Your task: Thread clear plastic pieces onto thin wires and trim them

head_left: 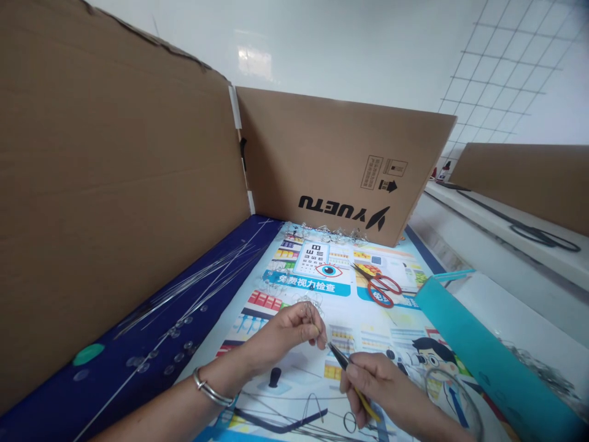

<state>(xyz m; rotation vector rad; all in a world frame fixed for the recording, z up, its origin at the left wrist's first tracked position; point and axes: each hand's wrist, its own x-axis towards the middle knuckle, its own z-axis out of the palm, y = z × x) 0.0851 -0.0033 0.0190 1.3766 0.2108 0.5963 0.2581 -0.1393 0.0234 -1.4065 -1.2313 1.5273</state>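
Observation:
My left hand point(289, 328) is closed in a pinch on a thin bent wire point(311, 313), a small part of which shows above the fingers. My right hand point(375, 383) grips long-nose pliers point(339, 356) with yellow handles. The dark plier tips point up and left, close to my left fingertips; whether they touch the wire I cannot tell. Beyond my left hand lies a loose tangle of clear, thin pieces point(310, 296). Nearer me, several loose wires and a dark curved strip point(285, 425) lie on the printed sheet point(304, 362).
Red-handled scissors point(384, 291) lie ahead on the right. A turquoise open box point(488, 368) holds many thin wire pieces point(538, 368). Long straight wires point(197, 279) and clear round discs point(177, 333) lie on the blue surface at left. Cardboard panels point(331, 147) stand at left and behind.

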